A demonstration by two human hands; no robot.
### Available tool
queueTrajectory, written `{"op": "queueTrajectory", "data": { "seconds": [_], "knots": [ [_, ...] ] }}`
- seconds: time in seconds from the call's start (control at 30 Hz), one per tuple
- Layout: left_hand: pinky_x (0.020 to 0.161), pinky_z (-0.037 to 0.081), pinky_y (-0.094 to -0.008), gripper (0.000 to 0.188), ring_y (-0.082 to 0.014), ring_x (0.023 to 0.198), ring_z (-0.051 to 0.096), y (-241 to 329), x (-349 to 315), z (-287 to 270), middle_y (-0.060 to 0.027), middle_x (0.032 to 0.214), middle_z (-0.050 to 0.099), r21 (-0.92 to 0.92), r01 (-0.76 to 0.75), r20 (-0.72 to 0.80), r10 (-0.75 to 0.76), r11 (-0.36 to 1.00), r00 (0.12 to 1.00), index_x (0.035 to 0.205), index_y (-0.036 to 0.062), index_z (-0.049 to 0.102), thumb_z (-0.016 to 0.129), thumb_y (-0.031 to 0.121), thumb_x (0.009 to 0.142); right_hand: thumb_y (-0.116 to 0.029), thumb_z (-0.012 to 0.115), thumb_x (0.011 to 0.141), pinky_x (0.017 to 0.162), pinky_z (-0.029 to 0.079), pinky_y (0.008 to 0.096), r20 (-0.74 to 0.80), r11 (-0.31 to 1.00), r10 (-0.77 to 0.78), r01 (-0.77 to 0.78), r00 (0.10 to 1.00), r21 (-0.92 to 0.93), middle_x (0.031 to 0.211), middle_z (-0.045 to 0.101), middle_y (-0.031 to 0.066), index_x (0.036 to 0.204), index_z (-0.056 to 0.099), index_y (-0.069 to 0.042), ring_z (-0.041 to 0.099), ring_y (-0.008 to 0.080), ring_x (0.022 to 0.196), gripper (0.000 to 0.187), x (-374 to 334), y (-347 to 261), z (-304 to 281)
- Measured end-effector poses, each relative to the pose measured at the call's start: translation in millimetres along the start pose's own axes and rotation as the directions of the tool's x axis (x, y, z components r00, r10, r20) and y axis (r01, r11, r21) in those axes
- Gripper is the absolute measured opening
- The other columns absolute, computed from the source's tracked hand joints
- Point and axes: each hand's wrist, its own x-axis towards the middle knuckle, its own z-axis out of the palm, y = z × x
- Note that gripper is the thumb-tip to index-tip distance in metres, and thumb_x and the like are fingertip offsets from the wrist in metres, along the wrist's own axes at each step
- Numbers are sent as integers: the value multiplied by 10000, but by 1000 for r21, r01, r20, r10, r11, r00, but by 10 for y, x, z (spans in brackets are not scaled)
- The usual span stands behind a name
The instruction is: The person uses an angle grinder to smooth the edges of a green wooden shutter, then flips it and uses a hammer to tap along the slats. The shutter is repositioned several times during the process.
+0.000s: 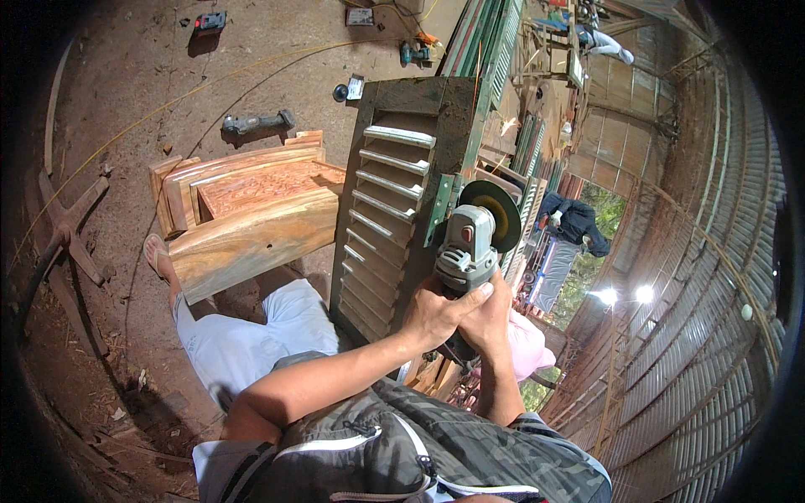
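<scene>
Your left hand [438,312] and right hand [489,318] both grip closed around the grey angle grinder [470,247], its disc touching the right edge of the louvered wooden shutter [394,193] standing before you

A matt grey metal-and-plastic angle grinder [470,247] is seen against a rough, weathered, paint-worn wooden louvred shutter [398,197]; smooth reddish carved wood panels [251,210] lie beside.

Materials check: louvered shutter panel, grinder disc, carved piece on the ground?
Louvered shutter panel: looks like wood, dull grey-green, worn finish, slats paler. Grinder disc: dark, flat and matte with a yellowish rim, probably an abrasive or sanding disc. Carved piece: bare reddish-orange wood, visible grain, apparently unfinished.
</scene>
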Motion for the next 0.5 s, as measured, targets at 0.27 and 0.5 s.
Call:
{"op": "queueTrajectory", "data": {
  "seconds": [0.27, 0.5],
  "knots": [
    [972, 515, -367, 559, -209, 1117, 679, -35, 10, -2, -145, 1214, 725, 16, -5, -9, 5, 1000, 1000, 1287, 15, 663, 776, 395, 893, -197, 829, 733, 788, 562, 479, 18, 1000, 5, -5, 1000, 19, 938, 732, 265, 1176, 594, 4, 721, 459, 930, 541, 6, -14, -20],
    [980, 510, -360, 553, -201, 1117, 675, 14, 7, 6, -142, 1209, 723, 23, -5, -4, 5, 1000, 1000, 1276, 12, 666, 778, 396, 894, -202, 829, 732, 795, 562, 480, 27, 999, 19, -20, 999, 46, 960, 734, 268, 1200, 594, 3, 722, 459, 938, 562, 5, 32, -14]
  ]
}}
